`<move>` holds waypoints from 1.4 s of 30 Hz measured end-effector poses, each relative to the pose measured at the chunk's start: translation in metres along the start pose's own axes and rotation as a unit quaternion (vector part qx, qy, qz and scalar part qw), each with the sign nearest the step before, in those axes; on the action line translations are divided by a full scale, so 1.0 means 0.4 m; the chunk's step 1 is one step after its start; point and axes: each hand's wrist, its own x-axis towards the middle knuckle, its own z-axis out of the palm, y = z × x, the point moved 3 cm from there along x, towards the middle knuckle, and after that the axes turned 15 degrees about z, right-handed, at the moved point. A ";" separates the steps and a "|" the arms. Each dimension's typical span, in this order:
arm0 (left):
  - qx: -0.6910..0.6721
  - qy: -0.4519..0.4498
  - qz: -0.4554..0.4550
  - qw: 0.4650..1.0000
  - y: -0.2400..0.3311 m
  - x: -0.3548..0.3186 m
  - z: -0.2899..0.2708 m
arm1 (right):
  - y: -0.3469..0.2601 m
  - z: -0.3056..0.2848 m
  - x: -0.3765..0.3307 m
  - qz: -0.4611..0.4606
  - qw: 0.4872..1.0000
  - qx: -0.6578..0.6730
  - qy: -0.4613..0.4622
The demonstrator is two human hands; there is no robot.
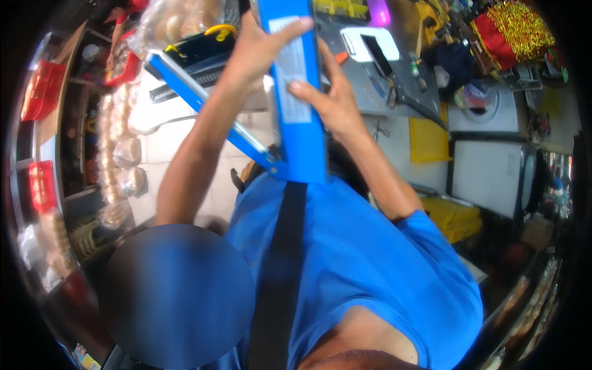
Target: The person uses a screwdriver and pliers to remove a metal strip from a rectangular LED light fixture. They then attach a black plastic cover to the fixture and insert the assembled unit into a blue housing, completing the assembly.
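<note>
Both my hands hold a blue hand-held bag sealer (303, 147), a long box-shaped body tilted up in front of my chest. Its hinged blue arm (196, 98), with a metal strip along it, swings out to the left from the body's near end. My left hand (264, 50) grips the far left edge, thumb laid across a white label. On the opposite edge, somewhat nearer me, my right hand (333, 102) clasps the body with its thumb over the label. The sealer's far end runs out of the picture, and its other side is hidden.
A grey worktop (394, 102) beyond bears a white board (387, 44) and a long black tool (419, 108). A black case with yellow handles (206, 42) stands left of the sealer. Bagged bread rolls (128, 153) line the left; a yellow crate (453, 217) sits at right.
</note>
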 end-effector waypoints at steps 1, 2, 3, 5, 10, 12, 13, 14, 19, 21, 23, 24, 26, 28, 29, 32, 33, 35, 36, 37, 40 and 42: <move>0.012 -0.004 -0.026 1.000 0.000 0.014 -0.008 | 0.002 0.004 0.011 0.010 1.000 0.027 -0.006; 0.031 -0.001 -0.050 0.998 0.008 0.021 -0.019 | 0.000 0.015 0.026 0.018 0.998 0.057 -0.023; -0.013 -0.008 -0.028 0.999 0.046 0.042 0.006 | -0.005 0.027 0.036 0.024 0.995 0.089 -0.041; 0.003 -0.012 -0.011 1.000 0.043 0.040 0.030 | -0.009 0.039 0.021 0.070 0.980 0.182 -0.049; 0.278 -0.152 -0.012 0.948 0.000 0.044 0.066 | 0.089 0.055 0.002 0.127 0.927 0.351 -0.033; 0.464 -0.182 0.133 0.857 -0.131 0.008 0.074 | 0.125 0.049 -0.014 0.225 0.882 0.410 -0.049; 0.420 -0.249 0.006 0.873 -0.143 0.012 0.089 | 0.150 0.036 -0.021 0.252 0.873 0.414 -0.058; 0.420 -0.280 0.015 0.863 -0.142 -0.004 0.099 | 0.173 0.031 -0.030 0.278 0.862 0.417 -0.069; 0.335 -0.420 -0.057 0.841 -0.256 -0.083 0.119 | 0.331 0.051 -0.083 0.334 0.833 0.440 -0.027; 0.330 -0.460 -0.072 0.821 -0.309 -0.106 0.121 | 0.355 0.071 -0.089 0.352 0.819 0.453 -0.020; 0.332 -0.470 -0.070 0.815 -0.357 -0.127 0.118 | 0.371 0.076 -0.088 0.395 0.786 0.475 0.010; 0.334 -0.475 -0.068 0.812 -0.379 -0.136 0.113 | 0.394 0.080 -0.082 0.395 0.785 0.477 0.020; 0.352 -0.474 -0.063 0.804 -0.416 -0.144 0.098 | 0.439 0.092 -0.073 0.396 0.781 0.481 0.041; 0.355 -0.485 -0.063 0.797 -0.433 -0.134 0.098 | 0.505 0.106 -0.058 0.366 0.795 0.479 0.074; 0.351 -0.495 -0.068 0.792 -0.434 -0.121 0.098 | 0.507 0.116 -0.041 0.339 0.796 0.494 0.082; 0.362 -0.490 -0.050 0.792 -0.463 -0.098 0.091 | 0.509 0.114 0.006 0.323 0.798 0.498 0.108; 0.370 -0.481 -0.039 0.794 -0.477 -0.092 0.084 | 0.514 0.112 0.022 0.323 0.803 0.490 0.105; 0.392 -0.455 -0.015 0.799 -0.499 -0.078 0.072 | 0.508 0.108 0.048 0.329 0.819 0.458 0.103; 0.403 -0.442 -0.003 0.802 -0.504 -0.074 0.067 | 0.507 0.105 0.058 0.332 0.827 0.442 0.102; 0.397 -0.445 -0.037 0.802 -0.514 -0.069 0.053 | 0.514 0.108 0.067 0.328 0.832 0.434 0.108; 0.402 -0.443 -0.033 0.801 -0.493 -0.075 0.003 | 0.528 0.114 0.085 0.329 0.822 0.449 0.117; 0.381 -0.461 -0.021 0.801 -0.472 -0.094 -0.052 | 0.536 0.111 0.093 0.325 0.823 0.453 0.106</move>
